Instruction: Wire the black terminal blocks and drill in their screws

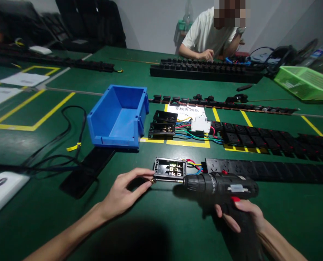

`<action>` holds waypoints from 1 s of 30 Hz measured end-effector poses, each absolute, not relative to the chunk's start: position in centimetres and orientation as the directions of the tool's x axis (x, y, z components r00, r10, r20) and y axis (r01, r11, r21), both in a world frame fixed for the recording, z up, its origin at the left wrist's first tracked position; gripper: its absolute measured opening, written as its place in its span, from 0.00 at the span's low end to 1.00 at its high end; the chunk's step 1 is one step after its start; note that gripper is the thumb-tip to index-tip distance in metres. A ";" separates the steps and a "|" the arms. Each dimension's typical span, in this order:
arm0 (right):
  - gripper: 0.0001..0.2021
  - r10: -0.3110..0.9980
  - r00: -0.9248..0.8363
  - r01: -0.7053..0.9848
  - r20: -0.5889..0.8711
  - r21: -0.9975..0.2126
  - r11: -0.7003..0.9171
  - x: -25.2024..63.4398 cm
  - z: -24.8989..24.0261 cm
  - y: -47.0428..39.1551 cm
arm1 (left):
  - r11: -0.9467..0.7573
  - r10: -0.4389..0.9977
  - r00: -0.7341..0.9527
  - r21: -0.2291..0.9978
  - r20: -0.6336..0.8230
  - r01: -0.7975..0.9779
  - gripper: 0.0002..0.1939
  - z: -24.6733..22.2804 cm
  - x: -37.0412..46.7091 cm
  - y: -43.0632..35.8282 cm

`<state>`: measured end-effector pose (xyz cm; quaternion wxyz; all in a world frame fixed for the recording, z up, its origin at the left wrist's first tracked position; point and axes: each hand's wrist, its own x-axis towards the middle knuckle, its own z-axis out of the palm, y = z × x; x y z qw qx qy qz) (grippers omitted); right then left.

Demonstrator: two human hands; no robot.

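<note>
My right hand [245, 214] is wrapped around the handle of a black cordless drill [221, 184], its bit pointing left. A small brass-coloured screw [153, 180] sits at the bit's tip. The thumb and fingertips of my left hand [126, 190] close around this screw, beside the left end of an open black socket housing [161, 168]. Brass contacts show inside the housing. Red, yellow and blue wires [195, 165] run from it to a long black power strip [259, 169], which the drill partly covers.
A blue bin [118, 123] stands behind my left hand. Further back are wired housings [163, 129], a white breaker [201, 124] and rows of black sockets [248, 136]. A green basket [305, 83] is at right; a person [202, 36] sits opposite. Black cables [69, 159] lie left.
</note>
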<state>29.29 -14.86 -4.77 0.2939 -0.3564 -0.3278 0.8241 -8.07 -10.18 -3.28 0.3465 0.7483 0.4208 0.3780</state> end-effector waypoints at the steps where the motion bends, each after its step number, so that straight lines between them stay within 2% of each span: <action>1: 0.26 0.713 -0.575 -0.246 -0.401 -0.746 -0.619 29.3 -4.7 -14.9 | -0.394 0.896 0.357 0.845 0.264 0.363 0.16 -3.4 -8.0 -10.2; 5: 0.26 0.710 -0.583 -0.250 -0.396 -0.743 -0.620 29.2 -4.7 -14.9 | -0.379 0.908 0.328 0.849 0.263 0.368 0.12 -3.4 -7.8 -10.3; 11: 0.26 0.733 -0.578 -0.268 -0.359 -0.765 -0.586 29.1 -4.8 -14.9 | -0.440 0.890 0.307 0.809 0.336 0.389 0.08 -3.1 -7.7 -10.2; 18: 0.26 0.738 -0.585 -0.275 -0.336 -0.774 -0.571 29.0 -4.7 -14.9 | -0.509 0.846 0.342 0.810 0.409 0.292 0.11 -2.9 -7.7 -10.0; 23: 0.26 0.730 -0.579 -0.222 -0.363 -0.791 -0.570 29.1 -4.7 -15.0 | -0.552 0.821 0.352 0.781 0.448 0.293 0.13 -2.8 -7.7 -9.8; 30: 0.27 0.723 -0.584 -0.237 -0.368 -0.775 -0.586 29.2 -4.8 -14.9 | -0.528 0.841 0.315 0.792 0.439 0.306 0.12 -3.1 -7.3 -10.1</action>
